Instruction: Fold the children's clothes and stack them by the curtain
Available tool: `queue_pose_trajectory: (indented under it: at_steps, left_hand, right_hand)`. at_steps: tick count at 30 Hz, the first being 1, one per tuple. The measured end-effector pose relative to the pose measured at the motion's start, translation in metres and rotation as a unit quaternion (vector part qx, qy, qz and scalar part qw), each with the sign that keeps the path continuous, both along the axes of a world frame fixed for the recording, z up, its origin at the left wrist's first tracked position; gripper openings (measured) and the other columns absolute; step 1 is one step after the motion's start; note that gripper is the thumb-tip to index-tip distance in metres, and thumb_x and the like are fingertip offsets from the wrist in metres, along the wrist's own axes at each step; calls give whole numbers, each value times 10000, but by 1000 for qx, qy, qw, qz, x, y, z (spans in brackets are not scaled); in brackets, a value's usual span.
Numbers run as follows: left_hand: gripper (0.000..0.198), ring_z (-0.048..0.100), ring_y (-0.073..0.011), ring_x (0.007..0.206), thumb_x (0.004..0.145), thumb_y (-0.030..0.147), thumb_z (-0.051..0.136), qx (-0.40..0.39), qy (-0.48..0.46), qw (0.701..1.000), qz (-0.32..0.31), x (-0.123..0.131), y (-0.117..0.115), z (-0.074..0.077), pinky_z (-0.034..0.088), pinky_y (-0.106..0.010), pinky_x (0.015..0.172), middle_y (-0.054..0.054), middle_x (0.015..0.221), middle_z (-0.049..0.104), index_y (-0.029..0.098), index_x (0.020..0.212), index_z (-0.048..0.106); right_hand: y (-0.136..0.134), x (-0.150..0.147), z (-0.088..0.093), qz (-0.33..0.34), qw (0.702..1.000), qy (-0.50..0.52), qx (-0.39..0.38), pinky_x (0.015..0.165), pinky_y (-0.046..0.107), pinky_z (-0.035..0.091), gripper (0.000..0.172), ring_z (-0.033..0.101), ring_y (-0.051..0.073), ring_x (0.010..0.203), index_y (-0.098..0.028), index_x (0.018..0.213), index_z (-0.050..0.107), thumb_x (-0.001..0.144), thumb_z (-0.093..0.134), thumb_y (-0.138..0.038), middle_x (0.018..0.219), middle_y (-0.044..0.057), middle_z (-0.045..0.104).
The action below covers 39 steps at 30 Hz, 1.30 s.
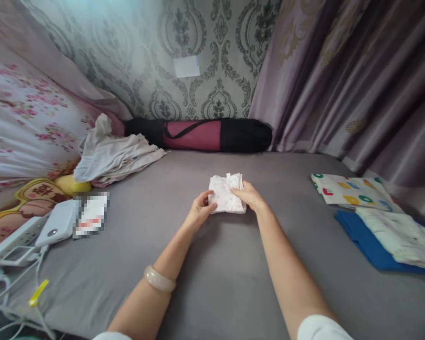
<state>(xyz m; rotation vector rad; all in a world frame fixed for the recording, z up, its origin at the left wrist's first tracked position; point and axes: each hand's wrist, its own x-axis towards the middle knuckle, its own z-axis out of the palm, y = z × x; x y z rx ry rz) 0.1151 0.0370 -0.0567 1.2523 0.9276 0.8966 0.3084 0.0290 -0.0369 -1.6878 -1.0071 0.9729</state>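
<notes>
A small folded white cloth (227, 196) with a faint pinkish pattern is between my two hands, above or on the middle of the grey sheet (219, 264). My left hand (201, 208) grips its left edge, thumb in front and fingers round the side. At the right edge, my right hand (249, 195) pinches it with the thumb on top and the fingers behind. A short white tab sticks up at the cloth's top. Whether its underside touches the sheet, I cannot tell.
Folded cloths, one with colourful prints (354, 191), one white (399, 233) over blue (364, 241), lie at right. A crumpled pale cloth (116, 156), a power bank (58, 222), a power strip (17, 238) and cables are at left. A black-and-maroon bag (198, 135) lies along the wall.
</notes>
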Motion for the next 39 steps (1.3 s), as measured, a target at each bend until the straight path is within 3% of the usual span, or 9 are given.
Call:
queue_pose_trajectory:
  at_steps: [4,7,9,13,17,20,29,35,39]
  left_hand:
    - [338,582,-174,960,740,233,657,159,153,975,15,-1,-1,-7,476,-305,864,-80,1121,581,180,1073,657]
    - [307,570,-198,1006,783,205,604,243,223,942,54,-4,0,-6,481,-329,871,-126,1211,526,158,1083,648]
    - [288,580,-194,957,821,194,550,257,251,929,84,-7,2,-6,488,-337,851,-139,1178,536,137,1091,634]
    - [266,588,-173,891,848,162,496,262,264,921,114,-10,5,-8,481,-332,862,-115,1085,568,133,1081,622]
    - [248,587,-178,916,842,152,504,267,263,920,117,-9,7,-12,477,-333,872,-99,1046,583,145,1059,623]
    - [241,583,-185,926,837,159,515,267,265,919,117,-8,8,-14,478,-347,876,-95,1024,590,148,1053,621]
    - [235,584,-194,970,840,143,493,252,258,924,128,-8,12,-16,473,-369,910,-107,1041,602,147,1040,616]
    - [267,593,-182,982,831,99,461,236,227,933,152,-7,15,-18,486,-350,912,-99,1065,597,156,1042,614]
    - [301,577,-204,1046,830,69,414,244,224,929,163,-7,16,-19,475,-380,944,-118,1082,605,148,1049,605]
  right_hand:
    - [-4,-5,2,-45,952,-301,-28,952,402,462,434,591,309,1143,-84,1211,574,795,639,-190,1203,207,629]
    - [-8,-18,13,-57,887,-456,40,1102,446,303,525,349,321,1380,-43,1396,423,891,483,-174,1455,248,411]
    - [-9,-29,18,-12,859,-505,85,1156,473,190,552,180,309,1454,-36,1458,341,948,402,-238,1553,215,268]
    - [-9,-43,9,88,834,-539,81,1181,482,60,603,90,275,1478,-69,1505,284,998,278,-396,1594,146,193]
    - [-7,-42,-11,133,838,-528,-7,1179,454,96,621,171,272,1463,-45,1486,329,999,237,-419,1563,159,279]
    - [-6,-40,-17,136,838,-529,-19,1178,449,99,629,161,268,1466,-46,1490,321,998,229,-426,1570,153,264]
    - [-6,-43,-4,143,839,-523,-39,1174,467,92,615,171,270,1465,-74,1494,321,1004,212,-428,1571,154,262]
    - [2,-65,19,110,832,-541,52,1177,493,37,596,122,256,1476,-90,1508,294,1005,207,-398,1589,132,216]
    - [12,-81,8,138,827,-542,62,1181,479,20,606,122,244,1476,-72,1507,287,1000,214,-395,1589,118,213]
